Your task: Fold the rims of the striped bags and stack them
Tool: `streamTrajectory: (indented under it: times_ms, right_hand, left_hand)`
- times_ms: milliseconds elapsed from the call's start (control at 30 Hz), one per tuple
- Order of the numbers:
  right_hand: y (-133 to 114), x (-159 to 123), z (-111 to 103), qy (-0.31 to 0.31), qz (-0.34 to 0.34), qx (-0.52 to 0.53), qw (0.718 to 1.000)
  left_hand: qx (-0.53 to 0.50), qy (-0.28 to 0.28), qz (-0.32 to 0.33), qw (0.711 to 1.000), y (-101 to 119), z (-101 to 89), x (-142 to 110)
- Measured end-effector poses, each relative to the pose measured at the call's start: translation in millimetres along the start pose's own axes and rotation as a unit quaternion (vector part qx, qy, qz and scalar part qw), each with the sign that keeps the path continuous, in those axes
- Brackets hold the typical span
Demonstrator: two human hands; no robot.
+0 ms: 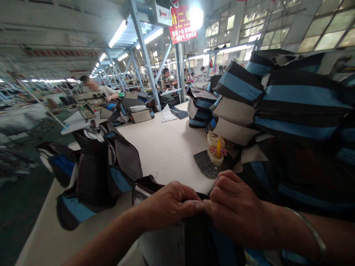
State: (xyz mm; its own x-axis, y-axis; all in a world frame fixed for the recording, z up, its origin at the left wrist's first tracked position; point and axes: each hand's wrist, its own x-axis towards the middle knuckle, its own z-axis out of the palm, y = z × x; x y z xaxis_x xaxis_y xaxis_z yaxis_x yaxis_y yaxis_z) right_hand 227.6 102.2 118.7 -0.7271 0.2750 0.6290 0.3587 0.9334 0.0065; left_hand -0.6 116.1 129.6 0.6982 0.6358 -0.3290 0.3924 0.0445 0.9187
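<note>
Left hand point(169, 203) and right hand point(235, 207) pinched dark fabric piece point(199, 236) at table point(166, 147) near edge; sewn stack point(277, 103) beyond right, loose pile point(94, 173) left; work apparently midway.

We see black-and-blue striped fabric pieces point(280, 99) stacked beside the pale beige table point(166, 147), under a red banner point(183, 24).

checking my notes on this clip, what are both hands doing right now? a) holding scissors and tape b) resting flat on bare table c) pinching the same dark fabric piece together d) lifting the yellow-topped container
c: the left hand and right hand meet knuckle to knuckle, fingers closed on the edge of the dark fabric piece, while the yellow-topped container sits untouched on the table.
</note>
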Motion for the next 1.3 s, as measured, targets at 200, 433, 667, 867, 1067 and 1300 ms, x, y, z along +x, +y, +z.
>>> streamTrajectory:
  times_ms: [200, 433, 667, 867, 1067, 1300]
  right_hand:
    - [13.3, 6.4, -4.0, -0.005, 0.11, 0.251, 0.962]
    - [46.6, 31.7, -12.8, -0.116, 0.023, 0.491, 0.863]
    - [40.1, 43.5, -1.6, -0.1, 0.078, 0.535, 0.835]
    - [16.8, 59.0, 3.5, -0.186, 0.143, 0.563, 0.792]
    - [4.7, 67.1, 10.1, -0.202, 0.181, 0.578, 0.77]
    - [-0.6, 66.4, 12.4, -0.214, 0.224, 0.66, 0.684]
  left_hand:
    - [0.107, 0.045, 0.027, 0.993, 18.0, 9.3, -6.9]
    - [0.191, 0.185, 0.185, 0.946, 47.9, 21.1, -32.6]
    - [0.179, 0.185, 0.133, 0.957, 39.1, -1.6, -77.5]
    - [0.123, 0.162, 0.074, 0.976, 39.6, 4.0, -97.5]
    - [0.11, 0.187, -0.02, 0.976, 40.1, 10.1, -106.4]
    - [-0.024, 0.237, 0.04, 0.97, 33.6, 25.0, -91.3]
